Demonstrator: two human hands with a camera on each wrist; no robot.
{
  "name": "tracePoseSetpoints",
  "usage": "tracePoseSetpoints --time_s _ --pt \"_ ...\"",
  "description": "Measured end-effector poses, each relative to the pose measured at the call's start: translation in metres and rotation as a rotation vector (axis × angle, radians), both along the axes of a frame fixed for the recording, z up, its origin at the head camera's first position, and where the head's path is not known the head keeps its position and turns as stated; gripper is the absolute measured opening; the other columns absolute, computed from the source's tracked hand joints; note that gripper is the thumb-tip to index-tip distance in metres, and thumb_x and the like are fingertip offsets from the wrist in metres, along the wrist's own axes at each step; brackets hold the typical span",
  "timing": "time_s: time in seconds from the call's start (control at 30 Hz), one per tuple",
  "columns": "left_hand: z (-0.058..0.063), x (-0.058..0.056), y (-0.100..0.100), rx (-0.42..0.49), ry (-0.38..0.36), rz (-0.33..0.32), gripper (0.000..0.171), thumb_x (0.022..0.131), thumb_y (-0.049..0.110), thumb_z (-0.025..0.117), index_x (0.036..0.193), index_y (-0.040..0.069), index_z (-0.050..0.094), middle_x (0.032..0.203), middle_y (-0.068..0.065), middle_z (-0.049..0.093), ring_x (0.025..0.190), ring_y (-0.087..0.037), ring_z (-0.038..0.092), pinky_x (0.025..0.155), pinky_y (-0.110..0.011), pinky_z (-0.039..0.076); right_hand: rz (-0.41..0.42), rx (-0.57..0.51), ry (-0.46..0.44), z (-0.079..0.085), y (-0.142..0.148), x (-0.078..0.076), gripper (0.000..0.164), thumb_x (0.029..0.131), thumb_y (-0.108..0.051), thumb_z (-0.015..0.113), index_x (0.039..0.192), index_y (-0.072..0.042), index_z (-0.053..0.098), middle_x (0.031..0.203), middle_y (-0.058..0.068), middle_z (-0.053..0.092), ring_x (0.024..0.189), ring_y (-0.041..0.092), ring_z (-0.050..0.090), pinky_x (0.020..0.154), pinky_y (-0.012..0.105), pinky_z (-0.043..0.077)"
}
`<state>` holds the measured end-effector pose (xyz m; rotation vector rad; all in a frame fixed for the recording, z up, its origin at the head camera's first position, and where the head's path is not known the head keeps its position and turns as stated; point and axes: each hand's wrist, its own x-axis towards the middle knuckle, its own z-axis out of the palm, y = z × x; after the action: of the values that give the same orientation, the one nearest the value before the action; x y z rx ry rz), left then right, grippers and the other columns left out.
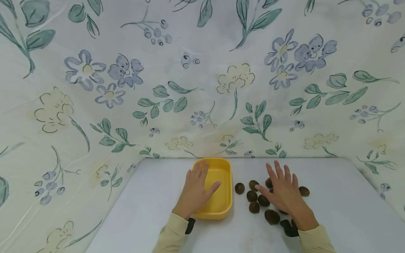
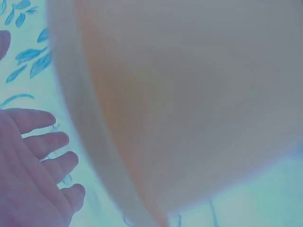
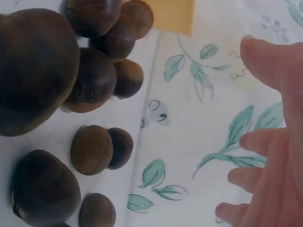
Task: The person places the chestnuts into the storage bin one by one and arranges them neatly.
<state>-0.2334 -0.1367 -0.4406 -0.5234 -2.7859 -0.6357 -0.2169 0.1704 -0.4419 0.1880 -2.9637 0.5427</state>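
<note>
Head view: a yellow tray [image 1: 227, 196] stands lengthwise on a white table [image 1: 123, 221], with brown nuts [image 1: 254, 207] loosely scattered at its right. This side-by-side layout presumably keeps both within easy reach. The left hand [image 1: 196, 193] hovers over the tray's left side, fingers straight and parted, thumb extended inward; the right hand [image 1: 286, 195] extends likewise over the nuts, partly hiding some. Neither grips anything; the matching poses suggest a ready position.

Left wrist view: the tray's blurred, pale wall fills much of the field. The fingers are spread beside it, holding nothing; whether any part touches cannot be told.

Right wrist view: the nuts lie clustered, some overlapping in sight, apart from the outstretched, unoccupied fingers. A tray corner shows above.
</note>
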Motion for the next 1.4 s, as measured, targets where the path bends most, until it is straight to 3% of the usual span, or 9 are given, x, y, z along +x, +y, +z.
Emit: tracePoseSetpoints --time_s 0.17,0.37,0.63,0.83,0.97,1.17,1.4 --pt "-0.004 0.008 -0.020 0.064 -0.044 0.021 0.089 0.100 0.063 0.055 0.161 0.002 0.033 0.173 -0.016 0.022 0.161 -0.038 0.018 0.128 -0.066 0.019 0.045 -0.059 0.099 0.002 0.009 -0.001 0.079 0.099 -0.044 0.067 0.157 0.000 0.037 0.164 0.033 0.029 0.148 0.060 0.027 0.115 0.079 0.026" --pt "-0.010 0.019 -0.042 0.146 -0.147 0.077 0.091 0.097 0.060 0.063 0.162 0.005 0.031 0.172 -0.015 0.024 0.158 -0.040 0.027 0.127 -0.062 0.026 0.061 -0.188 0.183 0.007 0.025 0.003 0.065 0.099 -0.029 0.070 0.149 0.006 0.047 0.158 0.034 0.038 0.143 0.056 0.039 0.112 0.074 0.037" --pt "-0.024 0.023 -0.056 0.167 -0.330 0.155 0.109 0.089 0.064 0.070 0.166 0.005 0.018 0.174 -0.017 0.014 0.160 -0.042 0.019 0.126 -0.064 0.024 0.019 -0.263 0.176 0.012 0.039 0.009 0.059 0.100 -0.026 0.068 0.148 0.004 0.049 0.158 0.032 0.038 0.143 0.056 0.037 0.113 0.075 0.035" --pt "-0.033 0.023 -0.060 0.209 -0.414 0.131 0.123 0.081 0.069 0.076 0.167 0.009 0.012 0.176 -0.015 0.009 0.162 -0.040 0.015 0.127 -0.064 0.022 0.016 -0.287 0.218 0.011 0.046 0.008 0.053 0.099 -0.022 0.068 0.143 0.005 0.053 0.154 0.034 0.043 0.139 0.056 0.041 0.111 0.074 0.037" --pt "-0.036 0.023 -0.062 0.249 -0.431 0.102 0.125 0.079 0.065 0.080 0.167 0.009 0.011 0.175 -0.017 0.011 0.161 -0.041 0.018 0.127 -0.064 0.022 0.020 -0.307 0.241 0.011 0.049 0.007 0.052 0.100 -0.022 0.068 0.141 0.007 0.055 0.151 0.034 0.045 0.138 0.057 0.042 0.109 0.074 0.038" --pt "-0.037 0.023 -0.059 0.343 -0.450 0.016 0.129 0.075 0.056 0.089 0.168 0.017 0.008 0.173 -0.013 0.022 0.153 -0.034 0.037 0.126 -0.061 0.029 0.003 -0.317 0.244 0.009 0.054 0.007 0.051 0.100 -0.023 0.067 0.140 0.006 0.055 0.151 0.034 0.046 0.138 0.056 0.042 0.109 0.074 0.037" --pt "-0.036 0.020 -0.051 0.334 -0.464 0.048 0.135 0.072 0.060 0.089 0.168 0.011 0.008 0.171 -0.017 0.027 0.149 -0.034 0.043 0.123 -0.061 0.034 -0.013 -0.316 0.217 0.009 0.058 0.007 0.052 0.101 -0.025 0.066 0.141 0.006 0.055 0.152 0.033 0.045 0.140 0.056 0.041 0.110 0.074 0.036"
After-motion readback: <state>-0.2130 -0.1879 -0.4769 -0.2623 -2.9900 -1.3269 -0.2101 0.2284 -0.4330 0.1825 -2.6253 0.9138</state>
